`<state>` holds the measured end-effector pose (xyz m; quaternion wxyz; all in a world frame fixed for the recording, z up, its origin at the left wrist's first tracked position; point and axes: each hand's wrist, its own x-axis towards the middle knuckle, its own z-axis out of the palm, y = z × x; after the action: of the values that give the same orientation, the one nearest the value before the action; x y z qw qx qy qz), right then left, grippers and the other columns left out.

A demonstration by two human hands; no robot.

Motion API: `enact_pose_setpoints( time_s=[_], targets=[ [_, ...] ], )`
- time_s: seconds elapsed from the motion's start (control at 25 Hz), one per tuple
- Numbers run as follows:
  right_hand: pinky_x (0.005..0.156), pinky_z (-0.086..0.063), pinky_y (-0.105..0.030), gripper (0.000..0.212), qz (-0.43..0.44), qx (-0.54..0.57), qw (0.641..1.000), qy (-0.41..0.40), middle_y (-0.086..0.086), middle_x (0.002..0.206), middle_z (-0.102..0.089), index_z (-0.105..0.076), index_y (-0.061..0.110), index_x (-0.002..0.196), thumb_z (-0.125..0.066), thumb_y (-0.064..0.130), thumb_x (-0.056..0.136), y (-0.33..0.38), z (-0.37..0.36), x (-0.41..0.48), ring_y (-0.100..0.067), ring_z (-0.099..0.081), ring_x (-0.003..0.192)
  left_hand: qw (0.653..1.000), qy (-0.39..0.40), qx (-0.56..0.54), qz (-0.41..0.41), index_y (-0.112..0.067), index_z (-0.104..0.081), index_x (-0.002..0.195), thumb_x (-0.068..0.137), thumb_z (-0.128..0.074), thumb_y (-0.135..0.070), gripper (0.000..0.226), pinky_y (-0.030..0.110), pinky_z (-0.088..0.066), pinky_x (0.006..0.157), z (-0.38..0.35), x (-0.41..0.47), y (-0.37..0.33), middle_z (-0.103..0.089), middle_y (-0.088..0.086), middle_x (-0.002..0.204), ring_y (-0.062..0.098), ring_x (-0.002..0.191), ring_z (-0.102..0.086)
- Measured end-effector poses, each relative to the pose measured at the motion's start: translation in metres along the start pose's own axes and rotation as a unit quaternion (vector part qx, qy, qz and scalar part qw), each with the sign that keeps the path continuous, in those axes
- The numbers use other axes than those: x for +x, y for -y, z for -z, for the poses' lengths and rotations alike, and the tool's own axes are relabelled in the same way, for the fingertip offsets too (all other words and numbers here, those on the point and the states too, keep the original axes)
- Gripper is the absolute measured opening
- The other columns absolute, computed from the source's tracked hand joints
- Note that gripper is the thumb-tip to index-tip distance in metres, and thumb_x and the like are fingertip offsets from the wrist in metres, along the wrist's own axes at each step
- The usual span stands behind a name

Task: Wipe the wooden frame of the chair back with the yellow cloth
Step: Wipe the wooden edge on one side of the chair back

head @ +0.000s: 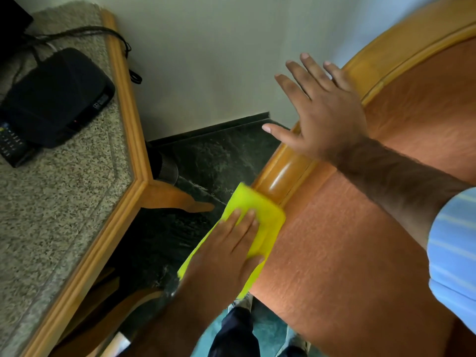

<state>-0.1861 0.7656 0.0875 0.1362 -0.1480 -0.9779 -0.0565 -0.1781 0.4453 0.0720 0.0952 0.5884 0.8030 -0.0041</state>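
Pale wall [206, 47] and dark stone floor [219, 155] fill the corner behind one chair, whose curved wooden frame [286, 176] borders an orange padded back [360, 240]. Two hands are at work on it. The left hand [226, 251] lies flat on the single yellow cloth [260, 207], fingers spread rather than curled, pressing it against the frame's lower stretch; the cloth is folded, wraps over the wood, and hangs down past the palm on both sides. Just above the cloth the frame is bare and glossy. Farther up, the right hand [324, 117] rests open on the frame with all five fingers splayed, holding nothing, its forearm crossing the padding from a striped blue sleeve [453, 248]. To the left of the cloth hand stands one granite-topped table [64, 202] with a wooden edge, carrying one black box [56, 99], what looks like a remote [13, 145], and a cable [103, 32].
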Motion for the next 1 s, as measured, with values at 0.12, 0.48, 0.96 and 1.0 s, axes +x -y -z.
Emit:
enact_pose_setpoints(
  time_s=[0.12, 0.48, 0.96, 1.0],
  targets=[
    [0.128, -0.023, -0.053, 0.089, -0.005, 0.005, 1.000, 0.013, -0.012, 0.166, -0.039, -0.038, 0.015, 0.156, -0.030, 0.080, 0.096, -0.001, 0.001, 0.001, -0.029, -0.024, 0.160, 0.998, 0.015, 0.049, -0.023, -0.008, -0.059, 0.142, 0.103, -0.036, -0.053, 0.064, 0.043, -0.040, 0.109, -0.006, -0.055, 0.009, -0.053, 0.009, 0.155, 0.031, 0.144, -0.048],
    [0.126, -0.029, -0.053, 0.088, -0.004, 0.006, 1.000, -0.028, -0.009, 0.163, -0.046, -0.046, 0.016, 0.152, -0.030, 0.081, 0.096, -0.002, -0.005, -0.002, -0.028, -0.033, 0.157, 0.998, -0.044, -0.008, 0.035, -0.005, -0.048, 0.150, 0.105, -0.041, -0.052, 0.065, 0.053, -0.041, 0.118, -0.012, 0.061, -0.019, -0.039, 0.013, 0.163, 0.034, 0.153, -0.033],
    [0.128, -0.024, -0.054, 0.092, -0.007, 0.022, 1.000, 0.020, -0.012, 0.168, -0.036, -0.034, 0.015, 0.158, -0.027, 0.083, 0.095, 0.001, 0.001, 0.002, -0.029, -0.024, 0.160, 0.999, 0.017, 0.007, -0.027, -0.008, -0.055, 0.145, 0.107, -0.037, -0.051, 0.061, 0.046, -0.052, 0.109, -0.004, -0.036, 0.014, -0.050, 0.009, 0.158, 0.031, 0.149, -0.041],
    [0.128, -0.025, -0.054, 0.093, -0.008, 0.025, 1.000, 0.014, -0.012, 0.167, -0.037, -0.035, 0.016, 0.158, -0.027, 0.083, 0.094, -0.001, 0.001, 0.001, -0.029, -0.026, 0.159, 1.000, 0.005, 0.004, -0.029, -0.007, -0.055, 0.145, 0.107, -0.039, -0.049, 0.059, 0.049, -0.052, 0.108, -0.005, -0.017, 0.011, -0.049, 0.011, 0.158, 0.032, 0.149, -0.040]
  ],
)
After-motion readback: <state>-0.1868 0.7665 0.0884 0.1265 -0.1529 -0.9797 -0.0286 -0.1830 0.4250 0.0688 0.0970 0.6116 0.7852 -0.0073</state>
